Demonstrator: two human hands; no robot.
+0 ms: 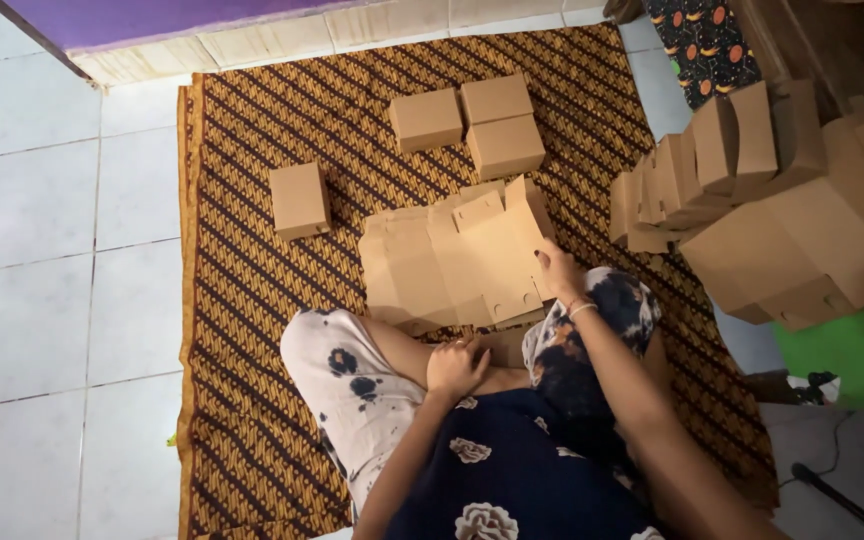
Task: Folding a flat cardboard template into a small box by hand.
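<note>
Tiled floor [42, 250] fills the left of the frame, pale square tiles. Patterned mat [242, 330], brown with diagonal stripes, covers the centre from top to bottom edge.

Right of frame: big stack of flat, unfolded cardboard blanks [802, 240], fanned and leaning, overlapping the mat's right edge. A green patch of floor covering [847, 355] sits below it at lower right; a dark cloth with orange shapes [702, 40] at upper right.

Person sits on the mat at bottom centre, legs folded, knees in light spotted fabric, dark floral garment over the lap.

Flat cardboard sheets [442, 265] lie spread on the mat just above the knees, centre frame, several overlapping, flaps and cut-outs visible.

Folded boxes: cluster of 3 boxes [467, 125] at upper centre, touching each other, closed. 1 single box [299, 200] sits apart, left of centre, near the sheets but not touching.

Right hand [557, 270]: centre-right, fingers gripping the right edge of the top sheet of the flat cardboard sheets, thin bracelet on the wrist.

Left hand [455, 368]: lower centre, resting between the knees, fingers curled loosely against a small piece of cardboard [507, 345] just right of it; can't tell whether it's actually gripping it.
</note>
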